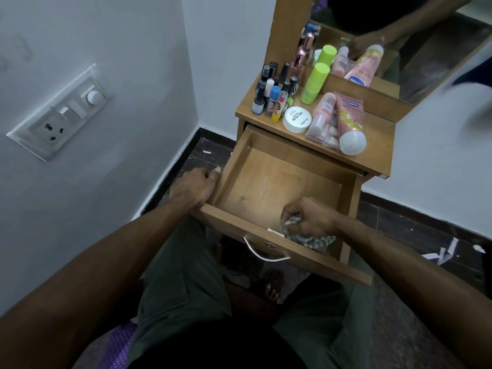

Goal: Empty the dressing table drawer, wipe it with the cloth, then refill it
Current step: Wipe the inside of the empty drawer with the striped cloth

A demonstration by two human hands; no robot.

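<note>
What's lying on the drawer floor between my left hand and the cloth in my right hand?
Nothing: in the head view the drawer floor between the left hand and the cloth gripped by the right hand is bare wood, only smudged.

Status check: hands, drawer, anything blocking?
Left hand grips drawer side wall. Right hand holds cloth at front inside corner. Drawer emptied; cosmetics on the dressing table top. Nothing blocking.

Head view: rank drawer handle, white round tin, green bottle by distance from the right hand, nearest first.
From the right hand, holding the cloth at the drawer's front right:
1. Drawer handle: just below-left, on the drawer front.
2. White round tin: tabletop, front middle.
3. Green bottle: tabletop, farther back by the mirror.
</note>
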